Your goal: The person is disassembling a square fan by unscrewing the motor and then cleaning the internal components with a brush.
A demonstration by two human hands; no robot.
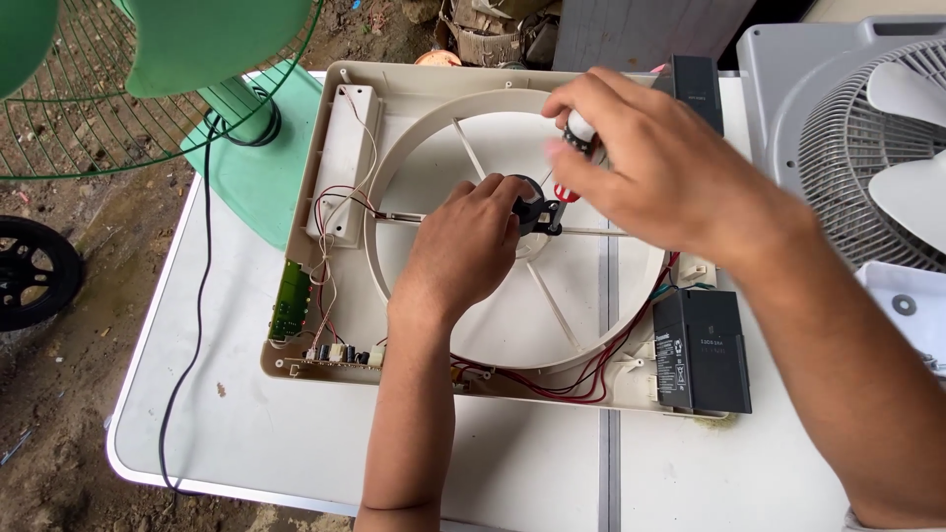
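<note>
While L hand [463,241] grips motor [532,209], R hand [655,163] holds screwdriver [579,133].

A pale printed label [702,345] covers the top face of the black rectangular battery [701,351] that sits at the lower right corner of the cream fan housing [340,369]. A second black block [698,87] stands at the housing's upper right edge, with a faint light label [700,96] on its face, too small to make out. No screens or signs show.
</note>
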